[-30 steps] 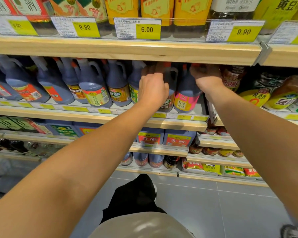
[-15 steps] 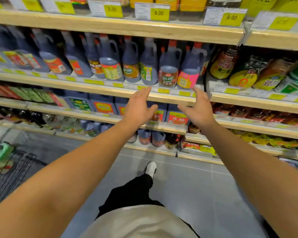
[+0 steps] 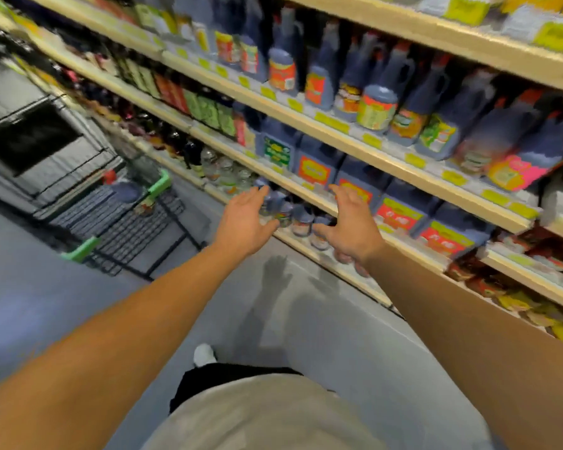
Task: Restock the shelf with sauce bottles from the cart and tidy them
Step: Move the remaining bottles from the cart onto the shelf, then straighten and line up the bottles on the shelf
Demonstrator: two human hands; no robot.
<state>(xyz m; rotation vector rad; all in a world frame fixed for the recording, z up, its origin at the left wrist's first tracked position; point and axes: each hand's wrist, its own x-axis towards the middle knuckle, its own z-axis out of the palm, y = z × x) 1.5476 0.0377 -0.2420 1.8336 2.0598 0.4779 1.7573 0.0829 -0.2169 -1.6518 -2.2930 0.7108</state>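
Left grip (image 3: pixel 246 219) empty, fingers spread, right grip (image 3: pixel 351 222) likewise

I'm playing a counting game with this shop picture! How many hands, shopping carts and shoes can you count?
Bare hands: 2, the left hand and the right hand, both open and empty
Black wire shopping cart with green corners: 1
White shoe: 1
Total: 4
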